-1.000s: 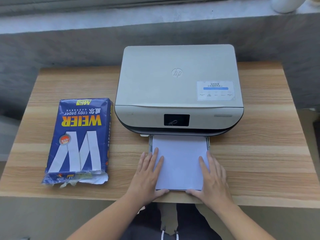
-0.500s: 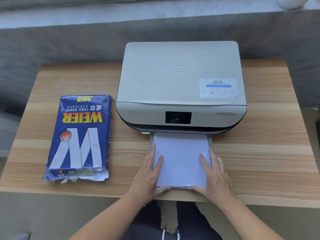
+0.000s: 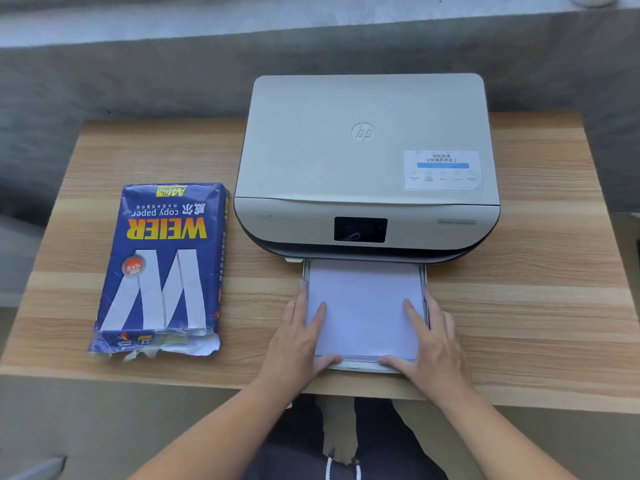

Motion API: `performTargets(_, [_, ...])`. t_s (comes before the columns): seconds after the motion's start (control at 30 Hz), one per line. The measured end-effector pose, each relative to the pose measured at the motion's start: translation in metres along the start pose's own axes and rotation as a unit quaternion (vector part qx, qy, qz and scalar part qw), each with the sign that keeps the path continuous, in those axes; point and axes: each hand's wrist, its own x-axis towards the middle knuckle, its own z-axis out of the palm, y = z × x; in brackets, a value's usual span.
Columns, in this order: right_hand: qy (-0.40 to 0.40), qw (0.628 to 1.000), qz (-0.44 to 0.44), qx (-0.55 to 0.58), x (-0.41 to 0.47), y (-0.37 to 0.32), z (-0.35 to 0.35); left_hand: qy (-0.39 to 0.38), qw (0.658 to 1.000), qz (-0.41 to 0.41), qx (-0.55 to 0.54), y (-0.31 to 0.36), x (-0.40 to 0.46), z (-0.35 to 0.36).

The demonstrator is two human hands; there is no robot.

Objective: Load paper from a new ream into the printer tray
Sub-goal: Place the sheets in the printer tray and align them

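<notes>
A beige printer (image 3: 363,161) stands at the back middle of the wooden table (image 3: 536,306). Its tray (image 3: 360,366) is pulled out toward me and holds a stack of white paper (image 3: 363,306). My left hand (image 3: 298,337) lies flat on the stack's left side, thumb hooked over the tray's front edge. My right hand (image 3: 433,341) lies flat on the right side, thumb also at the front edge. The blue ream wrapper (image 3: 159,268) lies left of the printer, its near end torn open.
The table's front edge runs just below my hands. A grey wall and ledge rise behind the printer. Bare wood shows to the right of the tray and between ream and tray. My legs are visible under the table edge.
Both hands and the paper have slid a little farther toward the printer; the tray's front lip now shows below the stack. The view has shifted slightly.
</notes>
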Motion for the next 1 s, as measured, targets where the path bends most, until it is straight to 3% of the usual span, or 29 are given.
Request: performTargets(1.0, [0.025,0.997,-0.054,-0.057,-0.005,0.009,0.007,0.018,0.999,0.048,0.02,-0.017,0.003,0.005])
